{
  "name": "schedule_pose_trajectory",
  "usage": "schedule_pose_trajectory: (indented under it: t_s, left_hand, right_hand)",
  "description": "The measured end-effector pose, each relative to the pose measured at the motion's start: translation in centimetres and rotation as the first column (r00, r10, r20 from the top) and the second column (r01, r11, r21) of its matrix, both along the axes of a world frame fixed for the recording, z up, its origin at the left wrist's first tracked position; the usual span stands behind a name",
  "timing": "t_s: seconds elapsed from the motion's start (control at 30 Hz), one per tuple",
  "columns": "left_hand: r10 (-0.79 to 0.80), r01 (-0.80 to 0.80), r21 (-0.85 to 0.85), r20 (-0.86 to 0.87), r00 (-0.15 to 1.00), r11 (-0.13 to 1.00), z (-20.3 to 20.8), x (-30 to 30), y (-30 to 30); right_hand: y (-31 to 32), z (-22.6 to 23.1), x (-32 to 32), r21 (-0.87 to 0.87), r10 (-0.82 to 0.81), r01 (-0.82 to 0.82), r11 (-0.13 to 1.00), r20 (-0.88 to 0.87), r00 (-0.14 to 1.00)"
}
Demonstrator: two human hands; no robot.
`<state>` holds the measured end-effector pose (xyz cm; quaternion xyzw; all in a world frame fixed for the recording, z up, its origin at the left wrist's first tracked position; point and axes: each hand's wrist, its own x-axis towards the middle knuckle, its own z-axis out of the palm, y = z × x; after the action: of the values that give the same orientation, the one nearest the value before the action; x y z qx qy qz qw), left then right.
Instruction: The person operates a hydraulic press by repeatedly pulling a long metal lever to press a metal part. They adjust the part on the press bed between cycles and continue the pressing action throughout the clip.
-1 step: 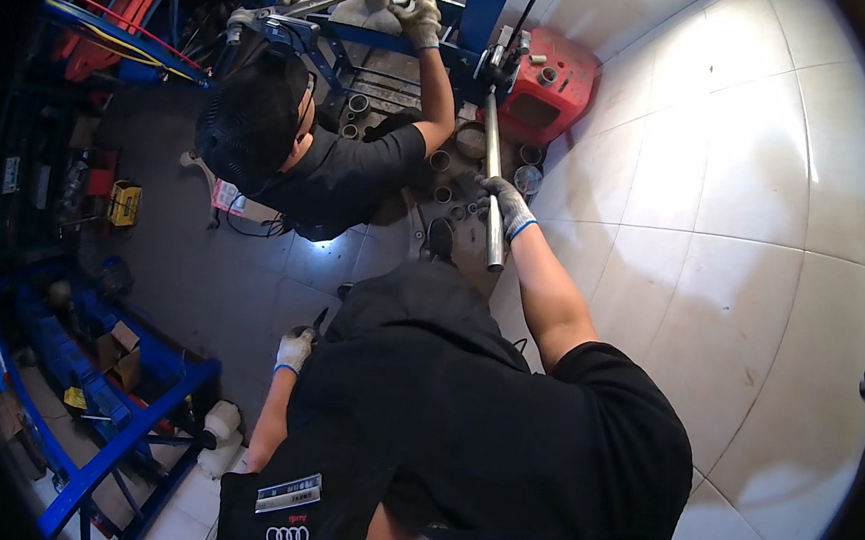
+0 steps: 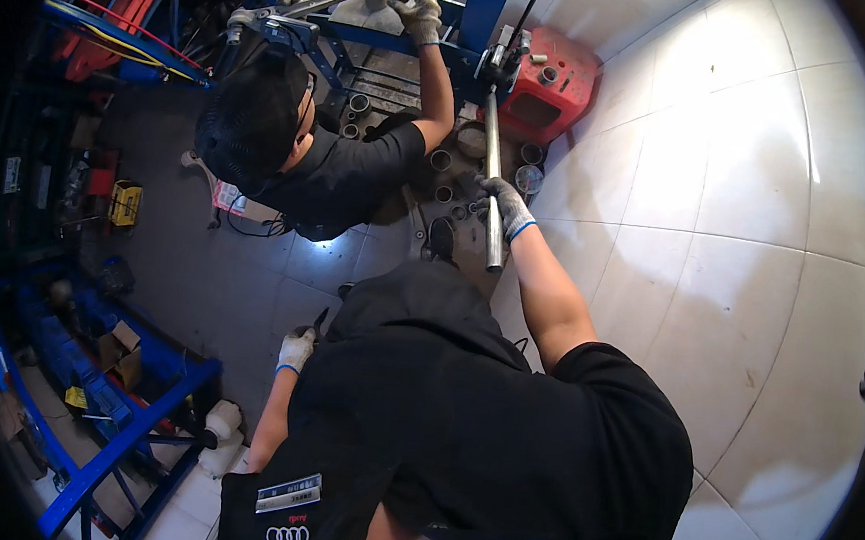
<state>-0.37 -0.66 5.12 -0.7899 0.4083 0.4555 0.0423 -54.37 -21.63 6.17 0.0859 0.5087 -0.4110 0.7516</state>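
Note:
My right hand point(image 2: 505, 209), in a grey work glove, is wrapped around the lower part of a long metal pipe point(image 2: 494, 154). The pipe's upper end meets the dark jack mechanism point(image 2: 497, 69) on a blue press frame. Low beside my body, my left hand point(image 2: 294, 350) wears a pale glove. Its fingers look closed, and a slim dark pointed thing point(image 2: 321, 318) juts up from them; its kind is unclear. In front of me, a co-worker's gloved hand point(image 2: 417, 13) rests by the round joint of a metal suspension control arm point(image 2: 316, 3) on the press.
The co-worker point(image 2: 328, 187) crouches close ahead on the left. Several metal sleeves point(image 2: 440, 160) lie around the press foot. A red plastic housing point(image 2: 551, 88) stands by the white tiled wall point(image 2: 679, 187). At lower left is a blue metal rack point(image 2: 130, 435) with boxes and parts.

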Motion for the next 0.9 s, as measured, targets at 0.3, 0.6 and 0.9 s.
schedule_pose_trajectory:
  t_s: [0.3,0.6,0.9]
  left_hand:
    - [-0.132,0.131,-0.034,-0.016,0.991,0.991,-10.1,3.4,4.1]
    - [0.015,-0.015,0.068,-0.004,1.0,0.998,-6.0,2.1,3.7]
    - [-0.04,0.038,-0.031,-0.065,0.997,0.999,-13.3,4.9,6.5]
  right_hand:
    - [-0.3,-0.1,0.1,-0.045,-0.125,0.141,0.989,0.244,0.962]
    - [0.1,0.0,0.7,-0.02,-0.202,0.22,0.975,0.325,0.924]
    - [0.4,-0.2,0.4,-0.013,-0.189,0.208,0.978,0.359,0.914]
